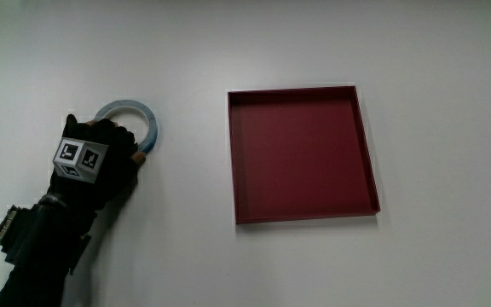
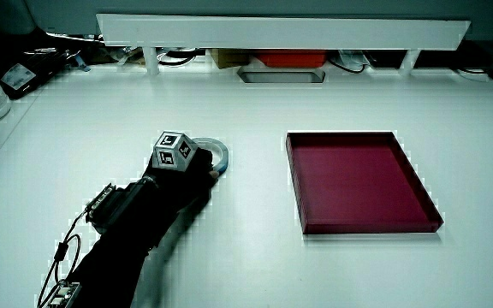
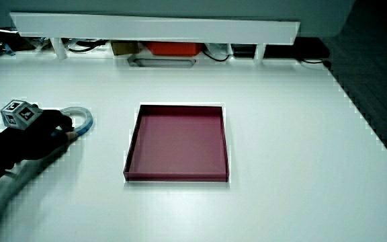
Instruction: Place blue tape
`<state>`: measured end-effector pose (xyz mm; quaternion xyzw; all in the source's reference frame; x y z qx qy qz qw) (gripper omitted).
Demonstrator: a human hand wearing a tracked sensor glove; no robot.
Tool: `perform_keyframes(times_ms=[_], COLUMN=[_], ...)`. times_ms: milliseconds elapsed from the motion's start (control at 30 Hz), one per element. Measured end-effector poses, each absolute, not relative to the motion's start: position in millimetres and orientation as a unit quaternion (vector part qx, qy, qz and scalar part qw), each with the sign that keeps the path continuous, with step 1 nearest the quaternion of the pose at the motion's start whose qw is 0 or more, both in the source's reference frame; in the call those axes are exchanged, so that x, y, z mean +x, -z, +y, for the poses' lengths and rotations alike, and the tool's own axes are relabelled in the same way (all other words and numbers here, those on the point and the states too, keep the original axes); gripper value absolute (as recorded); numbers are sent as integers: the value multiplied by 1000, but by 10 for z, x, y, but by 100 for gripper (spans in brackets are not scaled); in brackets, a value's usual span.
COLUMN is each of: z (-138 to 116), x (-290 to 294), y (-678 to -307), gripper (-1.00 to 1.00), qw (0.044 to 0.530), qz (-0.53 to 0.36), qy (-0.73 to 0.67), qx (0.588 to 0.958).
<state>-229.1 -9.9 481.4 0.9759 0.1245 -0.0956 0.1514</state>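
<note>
Landmark: take the red tray [image 1: 369, 153] as your reference, a shallow square tray with thin upright walls and a flat, matte, dark red floor, resting on the white table [image 1: 314, 43].
Blue tape: you see the blue tape [image 1: 147, 112] as a thin pale-blue ring, lying flat on the table, well apart from the tray and level with the tray's half farther from you.
Hand: your hand [image 1: 101, 162] in its black fabric glove sits on the part of the ring nearest you; the fingers are curled over the band and pinch it, so you are gripping the tape.
Cube: the small patterned cube [image 1: 82, 159] rides on the back of the glove, hard-edged, white with black marks.
Side views: in both side views the ring [image 2: 219, 154] [image 3: 82, 118] curves out from under the glove [image 2: 178, 184] [image 3: 35, 138] toward the tray [image 2: 302, 201] [image 3: 132, 158].
Forearm: your dark sleeve [image 1: 41, 256] runs from the glove toward you, with thin cables alongside.
Table: smooth, plain, white.
</note>
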Motion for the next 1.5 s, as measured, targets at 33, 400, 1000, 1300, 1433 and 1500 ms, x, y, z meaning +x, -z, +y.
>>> perform_keyframes(times_ms=[33,400,1000,1300,1433,1500], z=[-93,-66,-23,-23,-26,-31], x=[-2292,-2329,-2390,-2528,-2565,-2557], y=[-4827,-4975,-5039,-5170,-5053,-4974], gripper=[0,0,-49,-74,-86,-91], qw=[151,154,159,176,194,231], qz=[124,114,89,77,57,41], qy=[91,92,117,117,134,138], qx=[976,977,976,974,970,962])
